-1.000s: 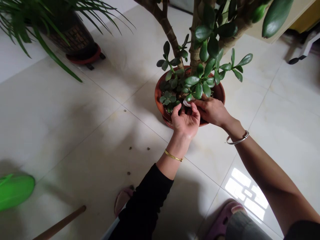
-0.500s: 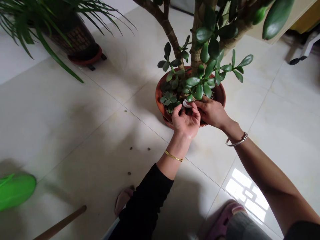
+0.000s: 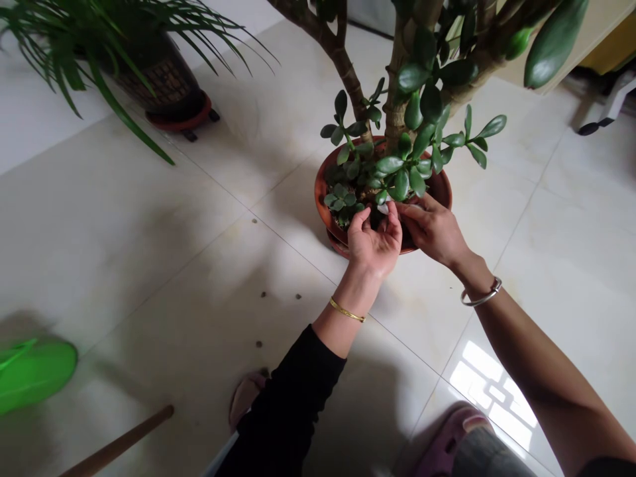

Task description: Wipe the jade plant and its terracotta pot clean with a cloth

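Right hand (image 3: pixel 437 228) had edged rightward, white scrap (image 3: pixel 382 208) seemingly too; scrap sat over pot (image 3: pixel 322 202), beside left hand (image 3: pixel 375 246), fingers curled. Fingertips partly hidden, neither grip could be told. Work stayed under plant (image 3: pixel 400 184).

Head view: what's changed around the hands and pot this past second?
The right hand has shifted slightly rightward, away from the left hand, and less of the white piece shows. The whole view slid a little right too. No clear grasp or release is visible. The left hand stays at the front of the reddish-brown pot.
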`<state>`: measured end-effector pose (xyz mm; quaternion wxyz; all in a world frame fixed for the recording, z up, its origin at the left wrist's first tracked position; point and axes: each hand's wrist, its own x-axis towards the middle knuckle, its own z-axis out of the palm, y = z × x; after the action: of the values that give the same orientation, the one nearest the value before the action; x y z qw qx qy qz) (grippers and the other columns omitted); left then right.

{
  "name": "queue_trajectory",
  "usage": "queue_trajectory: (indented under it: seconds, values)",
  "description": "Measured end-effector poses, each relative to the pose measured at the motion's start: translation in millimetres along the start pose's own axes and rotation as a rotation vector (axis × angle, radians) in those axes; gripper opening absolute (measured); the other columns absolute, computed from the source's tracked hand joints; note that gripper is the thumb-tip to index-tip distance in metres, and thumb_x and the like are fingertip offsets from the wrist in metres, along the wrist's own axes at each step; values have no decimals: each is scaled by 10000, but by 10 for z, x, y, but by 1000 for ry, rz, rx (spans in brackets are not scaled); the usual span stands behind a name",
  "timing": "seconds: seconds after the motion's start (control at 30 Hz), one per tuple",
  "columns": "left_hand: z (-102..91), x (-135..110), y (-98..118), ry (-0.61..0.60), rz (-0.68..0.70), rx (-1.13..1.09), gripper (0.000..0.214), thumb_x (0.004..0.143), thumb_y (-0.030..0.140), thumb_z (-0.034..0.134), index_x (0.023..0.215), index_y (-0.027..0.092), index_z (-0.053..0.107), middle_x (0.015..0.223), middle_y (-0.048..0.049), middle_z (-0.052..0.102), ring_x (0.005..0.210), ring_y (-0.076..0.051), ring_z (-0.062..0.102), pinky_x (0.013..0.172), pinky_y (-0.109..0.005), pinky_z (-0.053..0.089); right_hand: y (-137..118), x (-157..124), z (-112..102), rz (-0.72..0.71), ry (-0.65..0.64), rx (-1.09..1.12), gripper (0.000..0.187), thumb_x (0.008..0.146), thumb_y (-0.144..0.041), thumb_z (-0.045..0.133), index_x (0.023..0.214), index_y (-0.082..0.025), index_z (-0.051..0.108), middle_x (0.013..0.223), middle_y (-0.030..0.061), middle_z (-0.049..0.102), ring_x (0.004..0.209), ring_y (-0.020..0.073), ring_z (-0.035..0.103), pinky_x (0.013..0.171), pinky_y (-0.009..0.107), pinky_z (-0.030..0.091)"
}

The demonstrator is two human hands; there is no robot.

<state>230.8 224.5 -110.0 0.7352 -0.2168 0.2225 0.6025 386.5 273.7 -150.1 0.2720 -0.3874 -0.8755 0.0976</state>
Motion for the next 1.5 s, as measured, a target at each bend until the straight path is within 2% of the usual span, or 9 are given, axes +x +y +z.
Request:
queue_trajectory:
  seconds: [0.23,0.47,0.7,0.83,0.93,1.07,1.27,1.37,1.5]
  values:
    - [-32,-123,61,-41,-76,129,218,1048,190,444,1130,160,644,1217,-100,714,1084,-120,734,749,-147,594,9,-167,75,12,208,22,370,1040,-292,460,1290,-316,731,1064,89,658,967,249,659,808,416,588]
    - [-63,-384,142,-26,-125,273,248,1006,136,465,1213,158,599,1081,-95,726,1024,-134,758,770,-162,611,-13,-519,276,-76,456,-47,355,984,-216,499,1235,-308,733,1019,95,586,940,254,645,777,421,575]
    - [-63,-621,246,128,-38,637,292,935,52,518,1172,215,568,916,-17,683,833,-136,770,699,-202,576,-176,-724,497,-121,455,-78,370,945,-163,548,1222,-339,717,1001,84,594,911,244,605,775,410,511]
    - [-115,-726,517,129,-62,966,108,974,290,635,1047,210,631,965,-33,728,679,-108,684,591,-221,485,-311,-755,604,-98,391,-59,404,942,-156,560,1252,-358,723,1019,86,617,933,256,591,792,410,475]
    - [-199,-651,839,192,41,1216,180,940,352,707,978,183,657,852,-18,691,597,-96,608,576,-241,459,-409,-772,693,27,314,-113,400,955,-185,555,1254,-386,731,1050,96,641,945,274,588,815,438,474]
    - [-291,-327,1130,250,190,1402,213,1042,271,523,845,191,537,669,18,589,510,-93,529,522,-234,414,-474,-765,750,124,262,-157,385,978,-205,538,1261,-387,726,1082,111,654,966,287,586,841,456,500]
    - [-414,-20,1091,78,302,1348,243,1018,117,349,816,221,434,571,39,560,442,-91,462,458,-217,351,-416,-753,738,111,291,-151,360,963,-155,489,1171,-316,736,1065,123,624,964,286,557,846,452,495]
    - [-465,2,1077,32,316,1276,281,1049,258,356,796,212,469,579,2,595,432,-103,468,448,-240,374,-352,-753,738,133,310,-115,353,943,-154,480,1155,-306,719,1057,122,602,983,297,554,863,478,485]
    - [-513,25,1052,-3,367,1283,273,1026,372,535,812,204,520,578,8,612,406,-95,470,428,-244,361,-207,-756,710,108,368,-127,288,934,-187,483,1108,-276,696,1021,114,571,976,300,559,861,498,490]
